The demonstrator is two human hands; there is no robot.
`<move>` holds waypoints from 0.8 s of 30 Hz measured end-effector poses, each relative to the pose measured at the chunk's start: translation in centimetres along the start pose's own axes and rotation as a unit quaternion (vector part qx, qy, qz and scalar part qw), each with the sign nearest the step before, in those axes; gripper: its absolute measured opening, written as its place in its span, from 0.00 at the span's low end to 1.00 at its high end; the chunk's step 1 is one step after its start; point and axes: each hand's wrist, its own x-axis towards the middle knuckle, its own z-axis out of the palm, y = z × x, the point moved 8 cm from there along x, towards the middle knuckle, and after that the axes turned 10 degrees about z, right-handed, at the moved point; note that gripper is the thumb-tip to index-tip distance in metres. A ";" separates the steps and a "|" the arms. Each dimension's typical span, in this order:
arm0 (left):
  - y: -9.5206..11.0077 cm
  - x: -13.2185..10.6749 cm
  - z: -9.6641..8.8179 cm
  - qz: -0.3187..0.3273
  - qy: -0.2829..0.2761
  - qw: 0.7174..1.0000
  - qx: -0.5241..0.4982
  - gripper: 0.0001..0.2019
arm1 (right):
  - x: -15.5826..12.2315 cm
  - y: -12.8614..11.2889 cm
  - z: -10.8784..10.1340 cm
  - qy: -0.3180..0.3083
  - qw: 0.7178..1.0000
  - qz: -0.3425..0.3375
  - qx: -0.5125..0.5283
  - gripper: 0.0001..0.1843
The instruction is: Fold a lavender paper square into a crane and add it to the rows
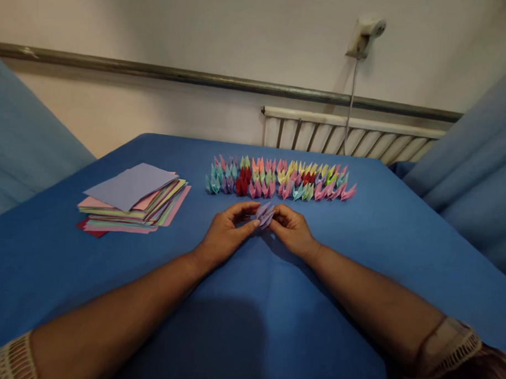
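My left hand (226, 233) and my right hand (293, 230) meet at the middle of the blue table (248, 322), both pinching a small folded lilac paper piece (264, 215) between their fingertips. The paper is partly folded and stands a little off the cloth. Just beyond it lie rows of several finished folded paper figures (278, 179) in pink, red, teal, yellow and green. A stack of flat coloured paper sheets (132, 199), with a lilac sheet on top, rests to the left of my left hand.
A metal rail (199, 77) runs along the wall behind the table. A white radiator (346, 134) stands at the back right, with a wall fitting and cord (362, 36) above it. Blue fabric (478, 164) hangs at both sides.
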 end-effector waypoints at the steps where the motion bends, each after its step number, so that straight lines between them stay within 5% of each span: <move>1: 0.0 0.0 -0.2 0.001 0.006 1.000 0.007 0.18 | 0.0 0.0 -0.1 0.003 1.000 0.000 -0.011 0.05; 11: 1.1 0.1 -0.2 0.077 -0.040 0.969 0.230 0.05 | -1.0 -1.4 0.0 0.040 0.975 -0.057 -0.212 0.03; 16: 0.5 0.2 -0.1 0.063 -0.068 0.962 0.258 0.05 | -1.1 -1.7 0.3 0.035 0.967 -0.065 -0.246 0.04; 24: -0.9 0.5 -0.4 0.023 -0.090 0.960 0.265 0.03 | -0.2 0.5 -0.7 0.061 0.972 0.035 -0.224 0.01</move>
